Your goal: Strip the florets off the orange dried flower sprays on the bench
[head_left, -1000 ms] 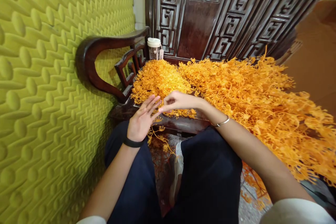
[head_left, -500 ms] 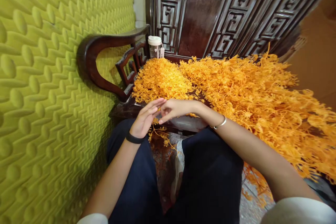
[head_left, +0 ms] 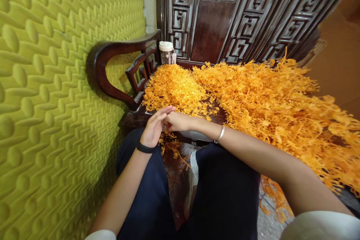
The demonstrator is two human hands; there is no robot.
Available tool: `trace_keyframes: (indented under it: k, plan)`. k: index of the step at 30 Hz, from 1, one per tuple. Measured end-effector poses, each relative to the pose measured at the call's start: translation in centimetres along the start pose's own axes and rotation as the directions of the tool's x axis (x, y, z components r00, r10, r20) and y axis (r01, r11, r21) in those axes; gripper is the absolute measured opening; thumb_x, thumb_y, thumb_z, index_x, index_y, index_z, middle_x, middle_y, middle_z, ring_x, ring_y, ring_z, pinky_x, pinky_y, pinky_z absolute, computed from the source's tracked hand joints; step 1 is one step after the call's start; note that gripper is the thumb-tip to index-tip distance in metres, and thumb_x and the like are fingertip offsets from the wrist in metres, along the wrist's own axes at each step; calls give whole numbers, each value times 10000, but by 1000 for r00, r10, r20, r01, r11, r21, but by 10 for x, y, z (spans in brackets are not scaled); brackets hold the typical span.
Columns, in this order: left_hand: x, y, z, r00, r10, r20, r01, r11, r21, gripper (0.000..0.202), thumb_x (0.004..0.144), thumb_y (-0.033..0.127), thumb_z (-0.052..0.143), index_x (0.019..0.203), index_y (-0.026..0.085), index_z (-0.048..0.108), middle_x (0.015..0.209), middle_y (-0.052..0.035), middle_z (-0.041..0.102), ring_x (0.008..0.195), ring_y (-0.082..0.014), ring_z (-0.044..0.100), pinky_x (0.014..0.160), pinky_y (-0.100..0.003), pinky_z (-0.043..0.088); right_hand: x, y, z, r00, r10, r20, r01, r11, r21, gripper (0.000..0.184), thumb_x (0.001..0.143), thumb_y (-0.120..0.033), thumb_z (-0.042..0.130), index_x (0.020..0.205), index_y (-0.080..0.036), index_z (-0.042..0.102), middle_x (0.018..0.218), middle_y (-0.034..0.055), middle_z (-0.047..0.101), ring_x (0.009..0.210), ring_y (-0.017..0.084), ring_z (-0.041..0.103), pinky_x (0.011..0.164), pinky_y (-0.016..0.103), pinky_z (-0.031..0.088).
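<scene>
My left hand (head_left: 152, 129), a black band at its wrist, is turned palm inward with its fingers drawn together. My right hand (head_left: 177, 121), with a silver bangle on the arm, is curled against the inside of my left fingers. An orange artificial flower sprig (head_left: 174, 150) hangs below both hands, above the gap between my knees. Its upper end goes in behind the left fingers, where the hold is partly hidden. What the right fingertips pinch is hidden too. Just beyond the hands lies a heap of loose orange blossoms (head_left: 176, 86) on the dark wooden seat (head_left: 133, 118).
A big bundle of orange flower branches (head_left: 270, 101) spreads over the right side. A clear cup with a white lid (head_left: 166, 50) stands behind the heap. The carved armrest (head_left: 95, 63) and yellow padded wall (head_left: 56, 101) are at left; a cardboard box (head_left: 340, 52) is at far right.
My right hand has moved slightly left and down, its fingers now curled in against my left hand. The sprig still hangs below. The left hand has barely shifted.
</scene>
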State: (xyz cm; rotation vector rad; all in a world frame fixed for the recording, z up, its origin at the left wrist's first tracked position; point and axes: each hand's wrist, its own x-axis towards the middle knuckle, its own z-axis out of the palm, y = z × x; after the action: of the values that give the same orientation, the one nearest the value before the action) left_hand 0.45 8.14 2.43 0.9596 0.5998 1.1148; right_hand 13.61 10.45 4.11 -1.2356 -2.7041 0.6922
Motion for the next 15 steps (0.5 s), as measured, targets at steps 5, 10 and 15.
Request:
trace_keyframes:
  k: [5, 10, 15]
  plan:
    - [2, -2, 1, 991, 90, -101, -86, 996, 39, 287, 693, 253, 642, 961, 153, 665, 1073, -78, 665, 1094, -215, 556, 968, -339, 385, 0, 3, -14, 998, -62, 19, 54, 959, 280, 64, 688, -62, 595, 649, -99, 560, 595, -23, 504, 557, 64, 430, 567, 212, 345]
    - [5, -8, 2, 958, 183, -220, -149, 976, 161, 328, 631, 303, 722, 919, 169, 640, 977, -42, 675, 991, -185, 590, 915, -312, 413, -5, 5, -28, 988, -68, -142, 130, 857, 499, 43, 669, -101, 571, 683, -119, 535, 669, -22, 519, 646, 80, 463, 645, 231, 386]
    - [4, -9, 2, 976, 21, -216, 30, 973, 228, 330, 574, 317, 761, 829, 151, 631, 851, -40, 684, 887, -184, 613, 871, -315, 419, -6, 12, -34, 947, 137, -290, 71, 793, 605, 93, 688, -120, 545, 678, -148, 457, 653, -11, 522, 632, 94, 484, 631, 247, 395]
